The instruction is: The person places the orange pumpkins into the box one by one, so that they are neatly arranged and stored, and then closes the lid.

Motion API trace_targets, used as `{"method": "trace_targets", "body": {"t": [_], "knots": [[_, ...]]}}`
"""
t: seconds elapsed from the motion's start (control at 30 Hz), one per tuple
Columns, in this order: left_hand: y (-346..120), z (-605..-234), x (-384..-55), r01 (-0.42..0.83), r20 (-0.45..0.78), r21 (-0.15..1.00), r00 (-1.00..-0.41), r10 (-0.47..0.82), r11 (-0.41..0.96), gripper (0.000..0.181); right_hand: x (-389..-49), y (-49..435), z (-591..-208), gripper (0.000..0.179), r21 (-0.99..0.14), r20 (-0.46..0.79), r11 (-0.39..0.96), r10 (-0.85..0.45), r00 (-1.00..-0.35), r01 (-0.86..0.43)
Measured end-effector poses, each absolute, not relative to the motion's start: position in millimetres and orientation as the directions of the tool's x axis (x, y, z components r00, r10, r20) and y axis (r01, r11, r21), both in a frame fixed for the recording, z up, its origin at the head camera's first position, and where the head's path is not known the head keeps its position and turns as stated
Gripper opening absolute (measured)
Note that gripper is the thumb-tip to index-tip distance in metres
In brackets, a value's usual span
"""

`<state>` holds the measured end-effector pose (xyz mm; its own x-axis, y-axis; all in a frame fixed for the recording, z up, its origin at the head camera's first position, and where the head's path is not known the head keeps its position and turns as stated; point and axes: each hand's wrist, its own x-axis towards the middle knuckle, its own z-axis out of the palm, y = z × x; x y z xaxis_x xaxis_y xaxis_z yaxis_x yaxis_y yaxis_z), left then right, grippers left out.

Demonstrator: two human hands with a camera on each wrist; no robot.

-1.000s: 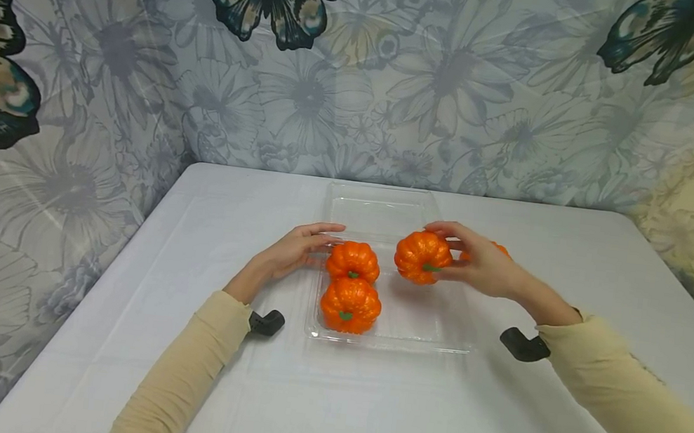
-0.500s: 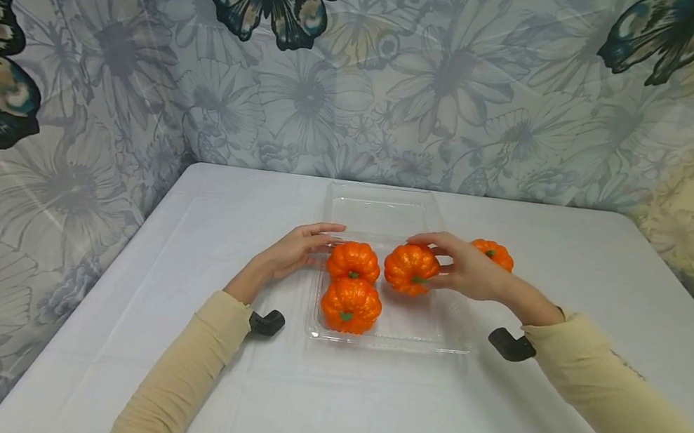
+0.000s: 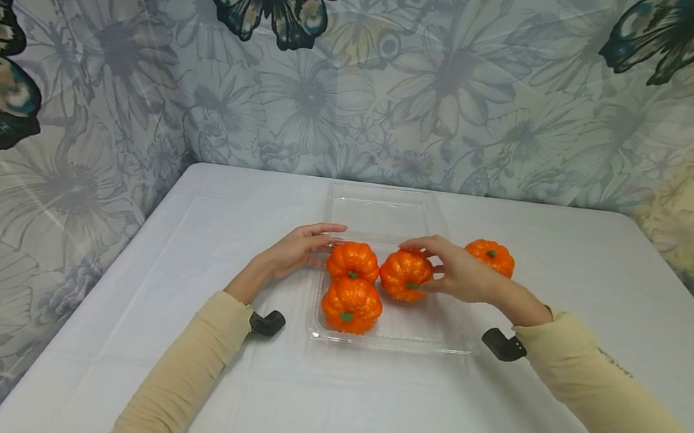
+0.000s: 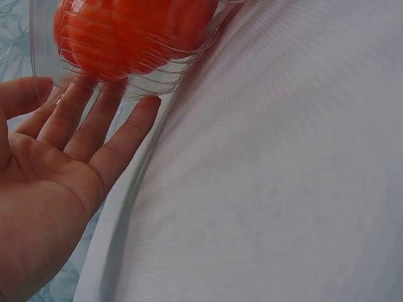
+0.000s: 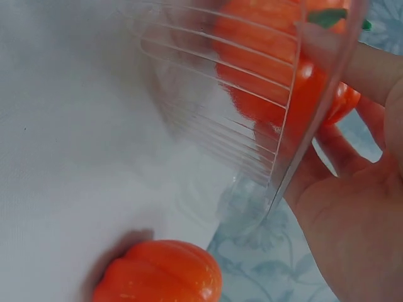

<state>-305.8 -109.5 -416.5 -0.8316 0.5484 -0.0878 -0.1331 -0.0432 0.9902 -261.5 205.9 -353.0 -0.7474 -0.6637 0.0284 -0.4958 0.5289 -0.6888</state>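
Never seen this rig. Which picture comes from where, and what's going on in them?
There's no machine: it's a person's bare left hand and right hand. The wide picture comes from a head-worn camera looking forward and down; each close-up comes from a wrist camera, probably the black piece by each cuff.

On the white-covered table sits a clear container, its other half open behind it. Inside, at left, are a rear pumpkin and a front pumpkin. The right hand holds a third pumpkin inside the container. A fourth pumpkin lies outside, to the right. The left hand's fingers reach the container's left wall.
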Motion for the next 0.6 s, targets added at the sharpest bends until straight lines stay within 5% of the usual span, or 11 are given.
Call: {"method": "trace_targets", "body": {"t": [0.6], "knots": [[-110.0, -416.8, -305.0, -0.129, -0.086, 0.991, -0.83, 0.551, -0.039, 0.045, -263.9, 210.0, -351.0, 0.065, -0.657, 0.05, 0.558, -0.639, -0.767, -0.508]]}}
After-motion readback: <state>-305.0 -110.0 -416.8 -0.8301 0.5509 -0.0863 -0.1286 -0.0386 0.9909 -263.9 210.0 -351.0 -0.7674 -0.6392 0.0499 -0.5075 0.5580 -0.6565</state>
